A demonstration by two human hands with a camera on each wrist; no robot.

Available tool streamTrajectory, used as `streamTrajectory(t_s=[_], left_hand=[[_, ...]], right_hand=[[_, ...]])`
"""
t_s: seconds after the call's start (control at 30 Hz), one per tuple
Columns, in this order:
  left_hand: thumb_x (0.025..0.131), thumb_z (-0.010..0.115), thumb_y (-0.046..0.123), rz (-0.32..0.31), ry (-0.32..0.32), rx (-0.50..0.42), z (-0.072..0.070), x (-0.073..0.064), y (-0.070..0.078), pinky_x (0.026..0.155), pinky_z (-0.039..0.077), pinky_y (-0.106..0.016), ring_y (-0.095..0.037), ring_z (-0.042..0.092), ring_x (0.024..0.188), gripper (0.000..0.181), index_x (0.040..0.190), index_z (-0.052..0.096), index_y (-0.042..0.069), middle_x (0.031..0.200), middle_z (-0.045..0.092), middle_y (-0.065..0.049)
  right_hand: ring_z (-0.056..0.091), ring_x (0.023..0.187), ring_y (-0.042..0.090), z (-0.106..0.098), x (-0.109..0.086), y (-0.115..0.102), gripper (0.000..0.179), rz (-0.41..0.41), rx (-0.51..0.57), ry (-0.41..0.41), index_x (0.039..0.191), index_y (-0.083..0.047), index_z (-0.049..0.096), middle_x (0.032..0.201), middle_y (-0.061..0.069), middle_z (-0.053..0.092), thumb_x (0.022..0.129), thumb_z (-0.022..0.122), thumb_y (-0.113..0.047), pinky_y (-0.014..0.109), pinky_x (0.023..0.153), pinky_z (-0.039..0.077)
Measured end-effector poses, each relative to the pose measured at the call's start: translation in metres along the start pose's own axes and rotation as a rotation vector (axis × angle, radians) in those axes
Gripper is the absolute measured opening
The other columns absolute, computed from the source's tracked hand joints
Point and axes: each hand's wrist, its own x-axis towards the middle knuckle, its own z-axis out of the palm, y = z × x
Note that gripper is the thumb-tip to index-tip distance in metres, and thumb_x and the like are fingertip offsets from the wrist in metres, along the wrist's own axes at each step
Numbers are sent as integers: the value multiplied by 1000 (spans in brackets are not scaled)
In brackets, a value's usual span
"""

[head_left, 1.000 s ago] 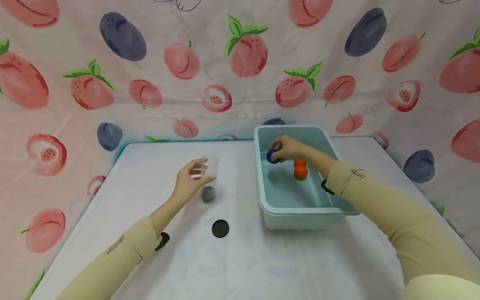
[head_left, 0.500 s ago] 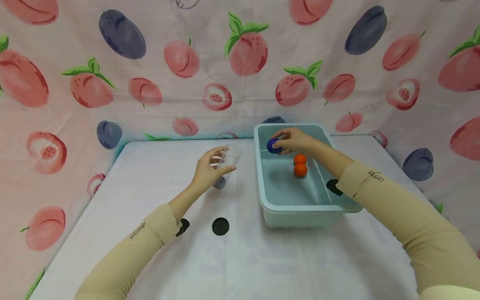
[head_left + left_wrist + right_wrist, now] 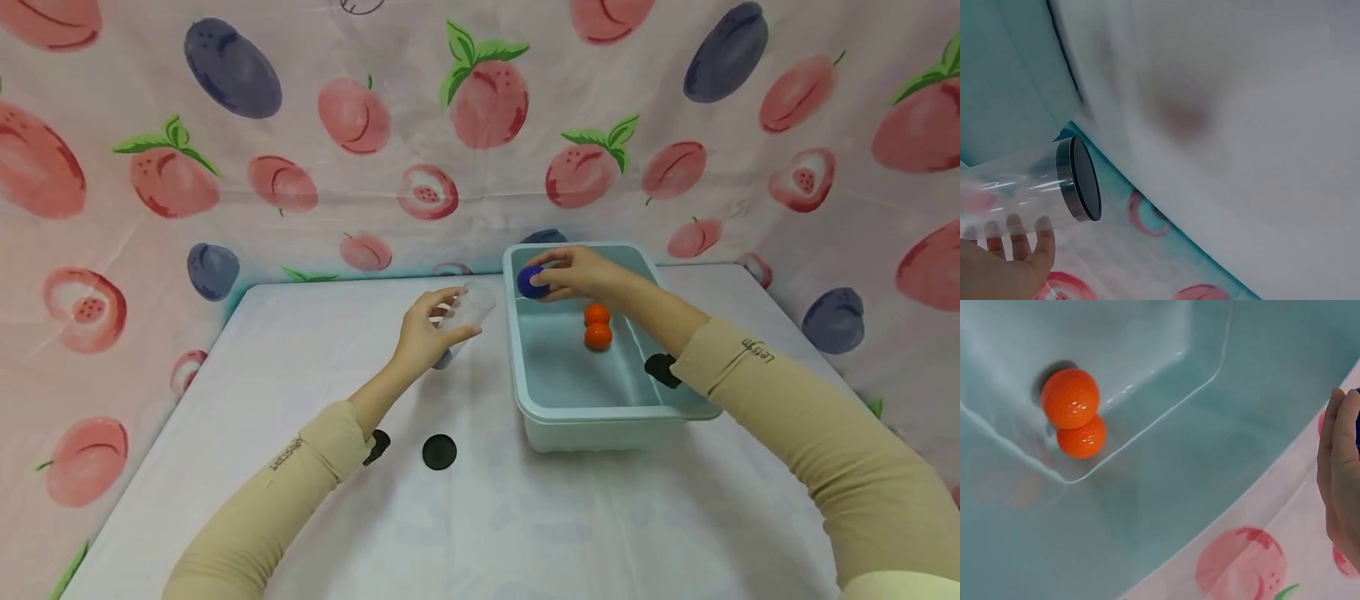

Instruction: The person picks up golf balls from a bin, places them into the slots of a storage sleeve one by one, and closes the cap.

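Observation:
My left hand (image 3: 422,332) holds a clear plastic cylinder (image 3: 471,307) left of the basin, its open mouth tilted up toward the basin. A black cap (image 3: 1087,179) closes the cylinder's lower end in the left wrist view, and the fingers wrap its side. Between the fingertips and thumb of my right hand (image 3: 583,273) is a blue ball (image 3: 530,282), raised near the basin's far left rim. Only an edge of that ball shows in the right wrist view. Two orange balls, a nearer one (image 3: 597,337) and a farther one (image 3: 597,314), lie together on the basin floor.
The pale blue rectangular basin (image 3: 600,414) stands on the right of the white-covered table (image 3: 300,350). A round black lid (image 3: 439,452) lies flat in front of the left hand. A fruit-print cloth (image 3: 495,183) hangs behind and at both sides.
My left hand has carried the cylinder rightward toward the basin and tipped its mouth that way. The right hand has lifted the blue ball higher, then shifted slightly left toward the cylinder.

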Motion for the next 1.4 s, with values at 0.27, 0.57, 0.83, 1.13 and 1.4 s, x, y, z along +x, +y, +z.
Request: streamTrajectory(t_s=[0.27, 0.57, 0.83, 1.13, 1.4], left_hand=[[73, 81, 17, -5, 3, 0, 6, 4, 4, 97, 45, -45, -30, 54, 108, 58, 127, 59, 12, 119, 58, -14], [73, 81, 14, 1, 15, -29, 12, 6, 6, 99, 42, -51, -34, 54, 111, 59, 127, 59, 10, 121, 58, -18], [73, 82, 14, -7, 29, -9, 13, 4, 9, 99, 43, -50, -33, 55, 110, 59, 127, 60, 10, 119, 59, -16], [72, 82, 15, -12, 11, 13, 13, 4, 10, 92, 49, -49, -33, 58, 108, 58, 126, 61, 11, 119, 60, -16], [73, 82, 15, -5, 1, 38, 12, 2, 11, 96, 47, -49, -33, 58, 109, 58, 127, 61, 11, 119, 61, -15]], right_hand=[[54, 119, 34, 9, 0, -6, 41, -18, 6, -4, 132, -3, 48, 135, 21, 47, 94, 58, -14, 39, 97, 47], [54, 117, 34, 15, -1, -11, 42, -53, 41, -39, 132, -1, 47, 134, 22, 46, 93, 59, -13, 35, 94, 49], [55, 115, 33, 22, 0, -12, 42, -93, 6, -42, 132, -1, 49, 129, 22, 48, 92, 60, -13, 36, 93, 49], [53, 116, 33, 27, 2, -11, 42, -86, 21, -39, 132, -2, 49, 131, 21, 46, 92, 59, -11, 42, 99, 45], [56, 112, 30, 29, 1, -10, 41, -93, 60, -45, 133, -1, 50, 126, 18, 50, 93, 57, -7, 42, 98, 46]])
